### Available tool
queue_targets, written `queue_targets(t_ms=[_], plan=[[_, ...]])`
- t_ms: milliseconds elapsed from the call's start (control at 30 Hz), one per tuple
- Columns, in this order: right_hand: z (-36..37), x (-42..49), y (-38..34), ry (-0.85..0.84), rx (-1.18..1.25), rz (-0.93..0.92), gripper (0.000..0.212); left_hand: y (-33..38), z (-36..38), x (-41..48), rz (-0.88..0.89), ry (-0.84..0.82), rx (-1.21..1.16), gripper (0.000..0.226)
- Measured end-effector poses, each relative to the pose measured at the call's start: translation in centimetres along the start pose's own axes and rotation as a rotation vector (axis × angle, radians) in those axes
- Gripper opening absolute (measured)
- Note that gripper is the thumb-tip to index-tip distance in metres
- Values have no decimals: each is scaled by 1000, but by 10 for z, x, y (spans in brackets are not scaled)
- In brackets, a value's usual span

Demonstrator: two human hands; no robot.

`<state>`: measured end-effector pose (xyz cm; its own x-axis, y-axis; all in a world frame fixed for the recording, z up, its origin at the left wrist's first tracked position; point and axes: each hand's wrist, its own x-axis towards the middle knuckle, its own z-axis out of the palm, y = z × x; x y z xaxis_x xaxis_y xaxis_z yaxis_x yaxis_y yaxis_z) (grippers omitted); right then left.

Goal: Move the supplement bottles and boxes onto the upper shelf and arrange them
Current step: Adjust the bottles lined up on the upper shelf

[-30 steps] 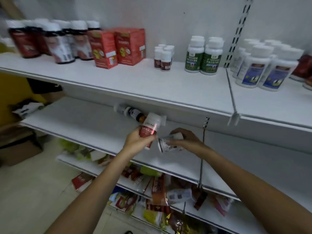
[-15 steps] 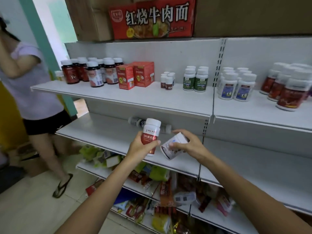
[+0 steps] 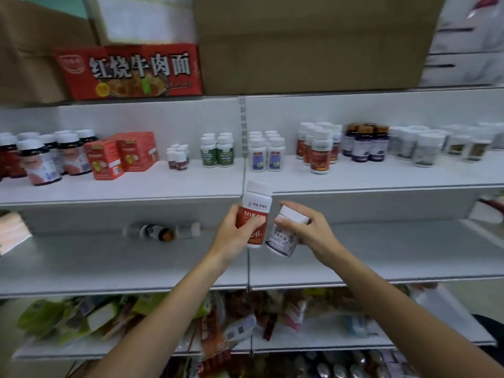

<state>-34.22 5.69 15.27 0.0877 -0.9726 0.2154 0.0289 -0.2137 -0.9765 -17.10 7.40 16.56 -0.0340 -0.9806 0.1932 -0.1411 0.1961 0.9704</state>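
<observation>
My left hand [image 3: 235, 233] grips a white bottle with a red label [image 3: 255, 211], held upright in front of the upper shelf's [image 3: 136, 190] front edge. My right hand [image 3: 311, 230] holds a smaller white bottle with a grey-blue label [image 3: 283, 238], tilted, right beside the first. Both are raised above the middle shelf [image 3: 109, 266]. Another bottle [image 3: 161, 231] lies on its side at the back of the middle shelf. The upper shelf carries rows of bottles and two red boxes [image 3: 120, 155].
Cardboard cartons and a red noodle carton [image 3: 131, 70] stand on the top shelf. Snack packets [image 3: 81, 317] fill the lower shelf. On the upper shelf, bare room lies in front of the rows and between the small bottles [image 3: 178, 156] and boxes.
Both hands have lifted their bottles from near the middle shelf toward the upper shelf's edge. The view has swung up and right, and the person at the left is out of sight.
</observation>
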Motion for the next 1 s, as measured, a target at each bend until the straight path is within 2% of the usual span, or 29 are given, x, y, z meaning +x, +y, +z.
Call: queue_targets(t_ms=[100, 233, 367, 500, 667, 833, 933, 1000], plan=[[-44, -1, -16, 81, -16, -61, 38, 13, 38, 13, 49, -28, 33, 19], [-104, 6, -33, 206, -95, -113, 13, 29, 91, 40, 112, -11, 63, 32], [-172, 22, -49, 184, -106, -84, 4, 45, 154, 69, 164, 140, 132, 32], [-240, 37, -56, 67, -81, -20, 21, 56, 208, 98, 164, 219, 201, 42], [-299, 51, -53, 69, -49, -30, 26, 55, 248, 128, 117, 342, 233, 50], [-325, 67, -48, 50, -80, -48, 23, 50, 268, 148, 158, 402, 421, 51], [-328, 75, -46, 39, -102, -78, 30, 52, 273, 156, 143, 434, 406, 53], [-330, 82, -43, 33, -112, -111, 36, 53, 275, 159, 216, 496, 412, 44]])
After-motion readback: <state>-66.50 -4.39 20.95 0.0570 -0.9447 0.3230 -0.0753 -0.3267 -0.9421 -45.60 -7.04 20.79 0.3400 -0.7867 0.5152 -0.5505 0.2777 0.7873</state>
